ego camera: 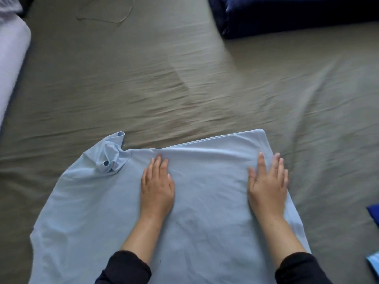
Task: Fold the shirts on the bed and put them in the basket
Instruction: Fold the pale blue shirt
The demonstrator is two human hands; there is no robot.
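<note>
Both hands pressed flat on shirt, smoothing.

Left hand (156, 186) and right hand (267, 181) palm-down, fingers straight, gripping nothing, resting on light blue shirt (205, 212) spread over grey-green bed (184, 78). Right side apparently folded in to a straight edge; left side loose, sleeve (110, 154) bunched. Folding judged early: more folds left, then basketing. No basket in view.

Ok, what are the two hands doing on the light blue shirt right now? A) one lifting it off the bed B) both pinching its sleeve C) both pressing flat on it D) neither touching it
C: the left hand and right hand lie flat, fingers straight, on the shirt.
</note>
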